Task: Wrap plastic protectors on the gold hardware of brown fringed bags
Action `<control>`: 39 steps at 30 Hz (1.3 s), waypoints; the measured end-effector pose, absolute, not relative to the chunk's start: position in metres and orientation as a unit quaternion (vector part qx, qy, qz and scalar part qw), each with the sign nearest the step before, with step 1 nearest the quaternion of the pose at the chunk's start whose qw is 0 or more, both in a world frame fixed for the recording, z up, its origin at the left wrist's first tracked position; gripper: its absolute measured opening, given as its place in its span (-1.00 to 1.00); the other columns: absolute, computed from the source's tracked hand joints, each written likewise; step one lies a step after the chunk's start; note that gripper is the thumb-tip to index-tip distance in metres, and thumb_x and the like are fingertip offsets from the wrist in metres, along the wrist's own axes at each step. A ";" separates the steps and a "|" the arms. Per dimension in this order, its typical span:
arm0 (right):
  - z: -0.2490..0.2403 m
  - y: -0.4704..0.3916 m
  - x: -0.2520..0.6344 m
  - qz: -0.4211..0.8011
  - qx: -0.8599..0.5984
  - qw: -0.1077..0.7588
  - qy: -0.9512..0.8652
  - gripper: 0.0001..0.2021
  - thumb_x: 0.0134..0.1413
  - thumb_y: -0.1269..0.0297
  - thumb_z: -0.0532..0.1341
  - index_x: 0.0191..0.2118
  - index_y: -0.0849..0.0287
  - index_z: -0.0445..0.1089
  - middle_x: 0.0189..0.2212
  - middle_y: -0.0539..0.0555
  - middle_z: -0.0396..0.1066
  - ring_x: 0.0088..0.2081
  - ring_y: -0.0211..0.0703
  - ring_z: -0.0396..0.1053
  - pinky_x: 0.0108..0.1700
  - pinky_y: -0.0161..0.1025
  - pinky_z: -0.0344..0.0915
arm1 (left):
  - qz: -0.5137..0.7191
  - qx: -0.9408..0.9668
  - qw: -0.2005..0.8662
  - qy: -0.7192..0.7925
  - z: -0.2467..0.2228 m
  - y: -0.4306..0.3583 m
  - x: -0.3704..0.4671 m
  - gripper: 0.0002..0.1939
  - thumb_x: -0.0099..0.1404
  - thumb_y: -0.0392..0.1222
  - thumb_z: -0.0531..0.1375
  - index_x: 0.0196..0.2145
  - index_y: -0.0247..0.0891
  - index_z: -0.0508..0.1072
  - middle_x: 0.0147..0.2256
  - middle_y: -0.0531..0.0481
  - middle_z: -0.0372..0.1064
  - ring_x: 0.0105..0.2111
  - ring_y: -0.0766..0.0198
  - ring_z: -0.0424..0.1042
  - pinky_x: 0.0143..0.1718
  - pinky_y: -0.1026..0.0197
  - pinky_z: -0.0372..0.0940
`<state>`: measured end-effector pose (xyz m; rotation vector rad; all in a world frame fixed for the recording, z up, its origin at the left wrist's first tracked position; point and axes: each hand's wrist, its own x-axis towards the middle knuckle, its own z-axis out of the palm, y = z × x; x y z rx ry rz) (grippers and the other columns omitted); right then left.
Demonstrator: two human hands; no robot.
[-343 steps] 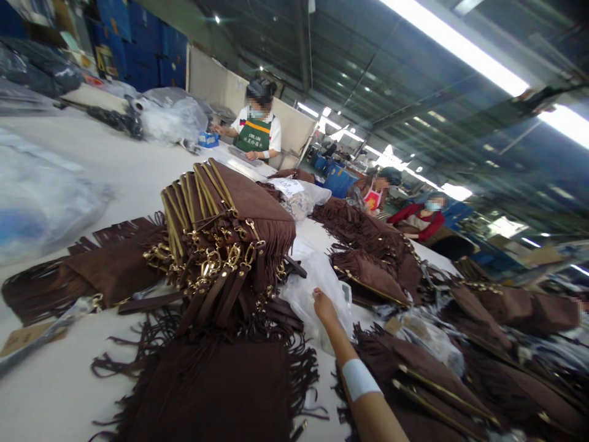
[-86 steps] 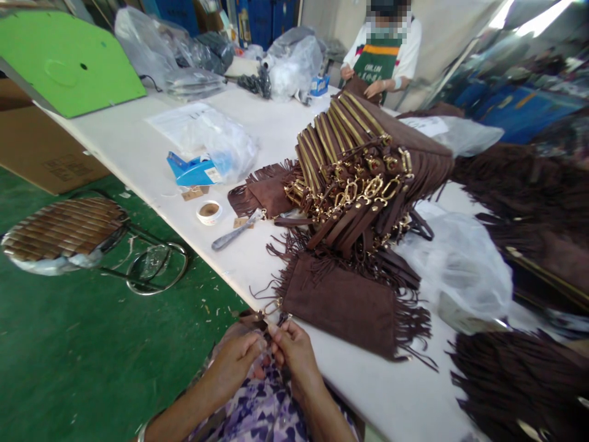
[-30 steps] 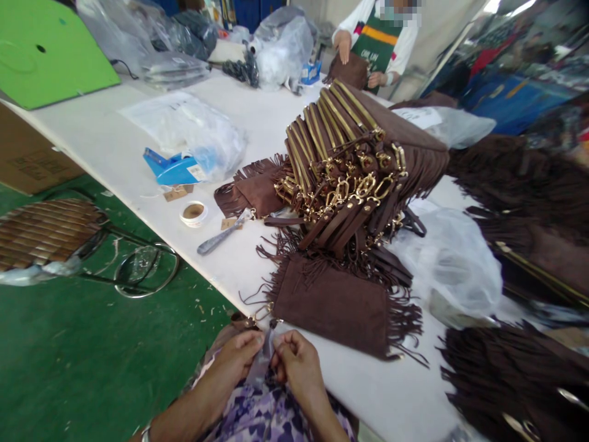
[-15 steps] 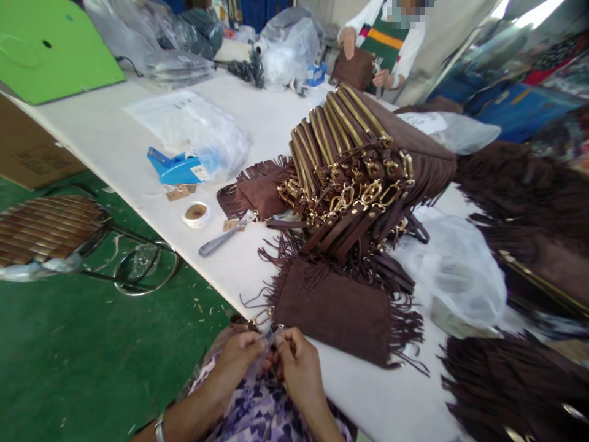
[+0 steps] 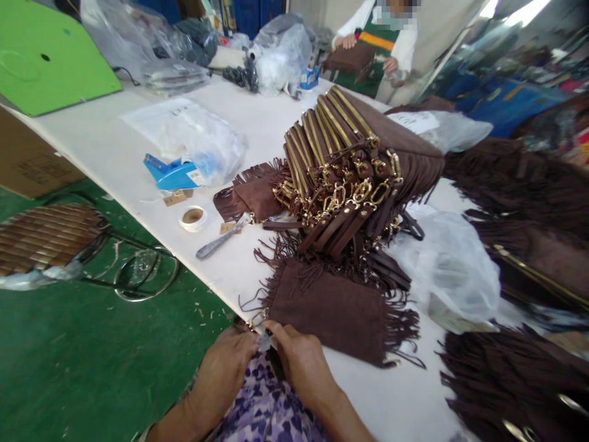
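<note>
A dark brown fringed suede pouch [image 5: 329, 310] lies flat at the table's near edge, with a gold clasp [image 5: 258, 318] at its left corner. Just below that clasp, over my lap, my left hand [image 5: 227, 365] and my right hand [image 5: 301, 362] are close together with fingers closed. Between their fingertips shows a small piece of clear plastic wrap [image 5: 264, 341], pinched by both. Part of a dark strap hangs under my right fingers. Behind the pouch rises a pile of brown bags [image 5: 340, 159] with gold zippers and clasps.
On the white table [image 5: 138, 172] are a blue tape dispenser [image 5: 172, 172], a white tape roll [image 5: 192, 218], a plastic-wrapped strap [image 5: 223, 236] and plastic bags [image 5: 455, 264]. More fringed bags [image 5: 515, 380] lie right. Across the table, a person [image 5: 375, 52] holds a brown bag. A stool [image 5: 50, 239] stands left.
My hands have turned palms further down and moved slightly up around the plastic wrap. The view has shifted a little. The person opposite has tilted the brown bag and moved their hands.
</note>
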<state>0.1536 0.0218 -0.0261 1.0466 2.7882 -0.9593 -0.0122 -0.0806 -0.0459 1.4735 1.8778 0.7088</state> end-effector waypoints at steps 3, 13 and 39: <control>-0.028 0.026 0.150 -0.276 0.340 0.010 0.899 -0.61 0.22 0.47 0.10 0.10 -0.05 0.28 -0.29 0.01 0.51 -0.34 -0.17 0.50 -0.36 -0.36 0.22 | 0.240 0.523 0.346 0.741 -0.048 -0.078 -0.012 -0.73 0.39 -0.13 0.01 -0.26 -0.15 0.51 -0.31 -0.09 0.48 -0.27 0.06 0.43 -0.23 0.16 0.24; -0.044 0.023 0.146 -0.316 0.376 -0.029 0.870 -0.77 0.25 0.49 0.08 -0.09 0.00 0.32 -0.29 -0.06 0.54 -0.30 -0.17 0.52 -0.37 -0.35 0.17 | 0.378 0.218 0.568 0.698 -0.055 -0.073 0.001 -0.54 0.18 0.25 0.13 -0.42 -0.24 0.49 -0.43 -0.07 0.48 -0.42 0.06 0.48 -0.34 0.14 0.33; -0.049 0.024 0.157 -0.437 0.397 -0.081 0.803 -0.79 0.29 0.41 0.02 -0.12 0.06 0.37 -0.32 -0.04 0.52 -0.33 -0.22 0.49 -0.30 -0.38 0.20 | 0.461 0.052 0.659 0.593 -0.069 -0.063 0.017 -0.51 0.04 0.16 0.39 -0.31 -0.37 0.50 -0.43 -0.14 0.53 -0.49 0.25 0.46 -0.46 0.29 0.31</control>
